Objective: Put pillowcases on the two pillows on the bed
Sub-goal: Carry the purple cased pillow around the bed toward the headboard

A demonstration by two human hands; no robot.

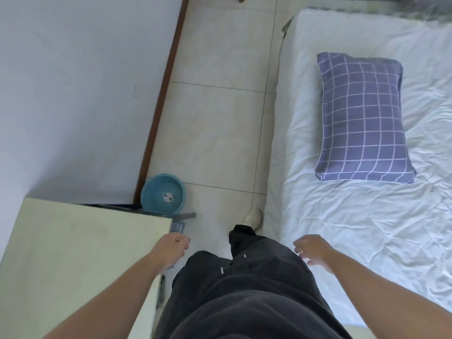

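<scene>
**Bedside, hands empty**

Tiled floor (220, 133) underfoot. Left hand (172, 248) and right hand (311, 249) low in frame, both loosely curled, holding nothing. Pillow (362, 118) upper right on bed (342, 228), long axis running away; right hand nearer.

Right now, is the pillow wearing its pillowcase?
Yes. The purple checked fabric pillow on the white bed sheet is fully covered.

The person wears loose, dark charcoal trousers (244, 289) with two small pale tags near the front, and a pale off-white shoe (253, 217). Both forearms are bare, no sleeves showing.
</scene>
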